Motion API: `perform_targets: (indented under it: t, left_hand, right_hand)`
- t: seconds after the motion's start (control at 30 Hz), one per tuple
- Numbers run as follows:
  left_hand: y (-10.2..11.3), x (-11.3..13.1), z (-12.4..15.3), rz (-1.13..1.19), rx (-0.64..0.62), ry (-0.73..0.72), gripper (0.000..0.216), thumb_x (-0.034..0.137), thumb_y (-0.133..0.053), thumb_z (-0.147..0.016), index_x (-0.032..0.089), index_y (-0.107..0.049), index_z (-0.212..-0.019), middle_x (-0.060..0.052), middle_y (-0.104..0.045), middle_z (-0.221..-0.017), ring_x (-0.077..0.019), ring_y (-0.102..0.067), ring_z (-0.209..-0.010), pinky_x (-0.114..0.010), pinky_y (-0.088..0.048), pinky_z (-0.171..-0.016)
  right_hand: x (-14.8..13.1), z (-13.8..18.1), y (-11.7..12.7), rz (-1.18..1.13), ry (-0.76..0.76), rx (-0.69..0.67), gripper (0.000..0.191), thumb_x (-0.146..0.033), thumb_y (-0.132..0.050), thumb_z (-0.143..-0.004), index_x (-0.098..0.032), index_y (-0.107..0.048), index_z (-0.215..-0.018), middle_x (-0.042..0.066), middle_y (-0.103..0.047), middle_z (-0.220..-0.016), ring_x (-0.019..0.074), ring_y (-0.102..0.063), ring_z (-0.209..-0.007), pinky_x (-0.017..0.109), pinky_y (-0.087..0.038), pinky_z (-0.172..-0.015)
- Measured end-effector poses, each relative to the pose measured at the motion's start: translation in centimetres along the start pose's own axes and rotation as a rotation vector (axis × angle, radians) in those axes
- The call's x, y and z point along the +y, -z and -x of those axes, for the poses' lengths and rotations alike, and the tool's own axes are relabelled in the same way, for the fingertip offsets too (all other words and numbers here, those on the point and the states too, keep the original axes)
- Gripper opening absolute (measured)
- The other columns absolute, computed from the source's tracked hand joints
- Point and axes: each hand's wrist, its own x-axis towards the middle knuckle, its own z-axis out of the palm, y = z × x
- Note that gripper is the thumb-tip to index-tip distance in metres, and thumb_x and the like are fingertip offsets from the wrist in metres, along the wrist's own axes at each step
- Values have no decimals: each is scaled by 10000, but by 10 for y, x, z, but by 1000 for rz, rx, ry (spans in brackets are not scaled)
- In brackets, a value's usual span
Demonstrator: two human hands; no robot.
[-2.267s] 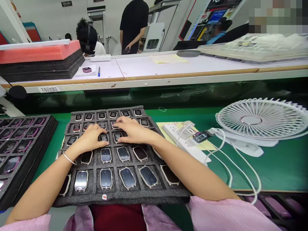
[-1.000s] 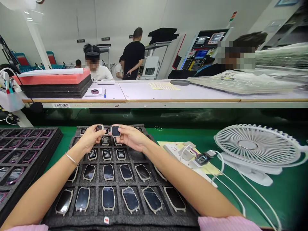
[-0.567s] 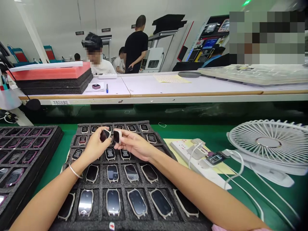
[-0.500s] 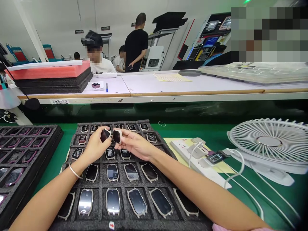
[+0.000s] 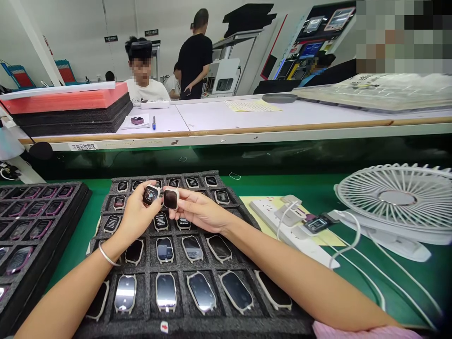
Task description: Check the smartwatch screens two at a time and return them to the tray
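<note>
Between the fingers of my left hand (image 5: 136, 212) is a smartwatch case (image 5: 151, 194) without a strap, its screen lit with a watch face. My right hand (image 5: 199, 209) grips a second smartwatch case (image 5: 171, 199), whose screen is dark. Both are held side by side, screens facing me, above a dark grey foam tray (image 5: 178, 263). Pale-framed smartwatches lie in the tray's compartments; those in the far rows show white text, while the nearer ones, such as this watch (image 5: 165, 292), have dark, reflective screens. My hands hide part of the upper rows.
A second foam tray (image 5: 76, 212) of purple-framed watches lies at left. On the right are a white power strip (image 5: 293, 230) with cables and a white fan (image 5: 395, 197). A raised shelf (image 5: 219, 122) runs across the back, bearing stacked foam (image 5: 70, 113). Several people are beyond it.
The watch in my left hand has gone from a dark screen to a lit watch face. Both hands keep their grip, and the view has shifted slightly.
</note>
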Motion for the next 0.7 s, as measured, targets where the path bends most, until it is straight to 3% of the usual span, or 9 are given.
perform_targets:
  t: [0.37, 0.53, 0.7]
  left_hand:
    - [-3, 1, 4, -86, 33, -17, 507, 296, -631, -746, 156, -586, -1231, -5, -644, -835, -111, -521, -620, -235, -432, -592]
    - [-4, -1, 4, -58, 2, -20, 516, 247, -603, -735, 140, -579, -1239, -27, -669, -881, -139, -583, -715, -256, -468, -671]
    - [-4, 2, 5, -67, -5, -22, 491, 301, -619, -746, 149, -598, -1213, -40, -689, -940, -157, -612, -772, -268, -479, -709]
  right_hand:
    - [-1, 2, -1, -2, 14, -5, 583, -368, -790, -788, -184, -569, -1296, 18, -689, -849, 132, -657, -756, 273, -480, -736]
    - [-3, 2, 0, -12, 31, 6, 568, -359, -798, -780, -196, -577, -1278, 24, -690, -901, 127, -655, -750, 277, -485, -742]
    - [-4, 4, -1, 19, 22, -40, 571, -366, -794, -785, -194, -574, -1284, 18, -686, -879, 128, -662, -748, 281, -494, -752]
